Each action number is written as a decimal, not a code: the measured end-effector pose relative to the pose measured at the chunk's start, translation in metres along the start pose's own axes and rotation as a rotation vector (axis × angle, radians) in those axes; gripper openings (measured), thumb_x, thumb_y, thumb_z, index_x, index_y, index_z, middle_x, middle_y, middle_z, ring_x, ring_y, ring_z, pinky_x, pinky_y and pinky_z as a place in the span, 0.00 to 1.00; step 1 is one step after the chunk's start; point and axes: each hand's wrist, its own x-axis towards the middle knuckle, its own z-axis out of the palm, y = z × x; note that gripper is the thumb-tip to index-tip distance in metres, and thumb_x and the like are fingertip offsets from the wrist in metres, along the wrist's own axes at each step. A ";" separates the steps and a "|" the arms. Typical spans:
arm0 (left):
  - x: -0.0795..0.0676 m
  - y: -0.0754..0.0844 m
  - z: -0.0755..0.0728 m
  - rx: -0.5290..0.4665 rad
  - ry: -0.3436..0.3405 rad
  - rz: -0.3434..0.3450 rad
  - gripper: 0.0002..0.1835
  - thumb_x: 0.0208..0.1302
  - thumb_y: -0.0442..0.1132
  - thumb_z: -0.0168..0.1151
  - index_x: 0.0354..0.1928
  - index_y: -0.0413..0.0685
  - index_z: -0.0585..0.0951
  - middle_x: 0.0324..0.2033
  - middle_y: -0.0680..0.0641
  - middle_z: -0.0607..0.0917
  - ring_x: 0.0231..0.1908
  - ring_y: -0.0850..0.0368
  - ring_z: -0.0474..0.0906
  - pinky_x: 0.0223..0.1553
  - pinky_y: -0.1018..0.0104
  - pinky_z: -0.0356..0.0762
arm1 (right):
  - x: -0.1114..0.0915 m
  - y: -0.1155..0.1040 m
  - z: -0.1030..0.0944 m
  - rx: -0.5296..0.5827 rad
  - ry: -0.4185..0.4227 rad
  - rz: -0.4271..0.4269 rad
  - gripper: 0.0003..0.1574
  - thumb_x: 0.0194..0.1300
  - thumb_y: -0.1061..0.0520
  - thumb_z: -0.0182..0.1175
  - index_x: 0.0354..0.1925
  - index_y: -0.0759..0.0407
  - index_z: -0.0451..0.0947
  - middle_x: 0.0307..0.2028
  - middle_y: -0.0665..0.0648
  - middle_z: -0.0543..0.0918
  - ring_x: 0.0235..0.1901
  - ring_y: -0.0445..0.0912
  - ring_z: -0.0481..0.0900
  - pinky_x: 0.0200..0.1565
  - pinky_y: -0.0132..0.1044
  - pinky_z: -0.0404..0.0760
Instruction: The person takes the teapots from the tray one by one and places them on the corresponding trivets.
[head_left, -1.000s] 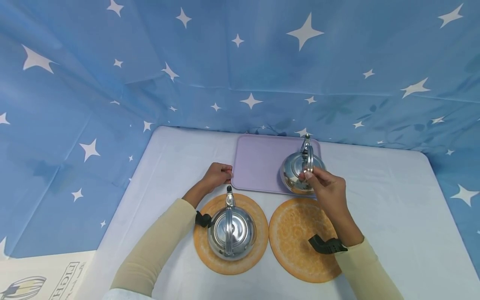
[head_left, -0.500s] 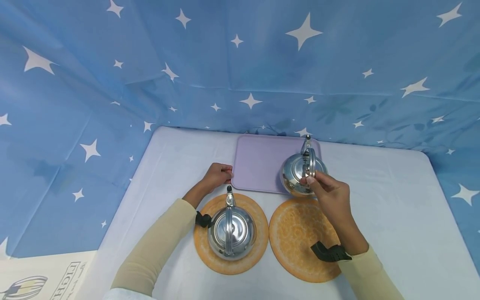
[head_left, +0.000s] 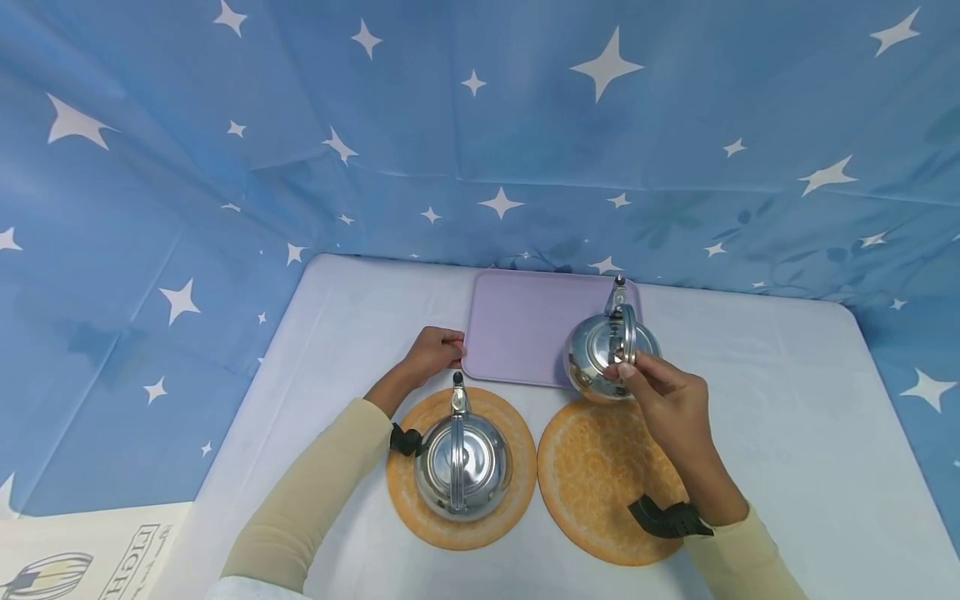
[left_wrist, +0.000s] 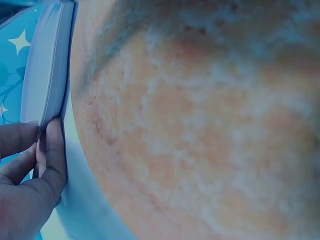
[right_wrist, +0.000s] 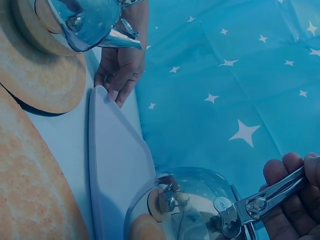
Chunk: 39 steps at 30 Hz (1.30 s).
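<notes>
My right hand [head_left: 675, 408] grips the upright handle of a shiny steel kettle [head_left: 588, 354], its spout pointing away from me. This kettle hangs over the right end of a lilac tray [head_left: 517, 325] and overlaps the tray's front edge; how high it is cannot be told. At the tray's near left corner, my left hand [head_left: 435, 350] pinches the rim between thumb and fingers, as the left wrist view shows with the hand [left_wrist: 35, 175] close up. A second steel kettle [head_left: 487, 467] stands on the left round orange mat [head_left: 517, 417], untouched.
A right round orange mat [head_left: 600, 500], patterned like bread, lies beside the left one, below the held kettle. White cloth [head_left: 787, 417] covers the table. Blue star-printed fabric [head_left: 420, 100] rises behind and to the left. A printed cream cloth [head_left: 90, 558] shows at lower left.
My right hand has drawn the held kettle slightly toward me and to the right, from the tray toward the right mat. The left hand, tray and other kettle have stayed put.
</notes>
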 end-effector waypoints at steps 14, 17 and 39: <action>0.004 -0.001 -0.003 -0.008 0.009 -0.022 0.20 0.68 0.27 0.56 0.61 0.29 0.73 0.49 0.36 0.79 0.44 0.51 0.82 0.41 0.69 0.84 | -0.015 -0.012 -0.010 -0.007 -0.023 -0.036 0.17 0.64 0.76 0.57 0.51 0.76 0.78 0.36 0.56 0.87 0.41 0.41 0.85 0.49 0.28 0.81; 0.003 0.000 -0.003 -0.013 0.007 -0.021 0.20 0.68 0.27 0.56 0.61 0.29 0.73 0.51 0.35 0.78 0.44 0.50 0.81 0.42 0.69 0.84 | -0.019 -0.014 -0.014 -0.018 -0.035 -0.062 0.18 0.62 0.79 0.57 0.52 0.78 0.77 0.37 0.57 0.87 0.41 0.41 0.85 0.49 0.28 0.81; 0.003 -0.003 0.001 0.011 0.023 -0.015 0.20 0.68 0.27 0.56 0.61 0.29 0.73 0.48 0.35 0.79 0.44 0.50 0.81 0.41 0.69 0.84 | -0.052 -0.016 -0.033 -0.093 -0.039 -0.026 0.20 0.59 0.81 0.57 0.51 0.79 0.77 0.38 0.55 0.87 0.41 0.40 0.85 0.49 0.28 0.80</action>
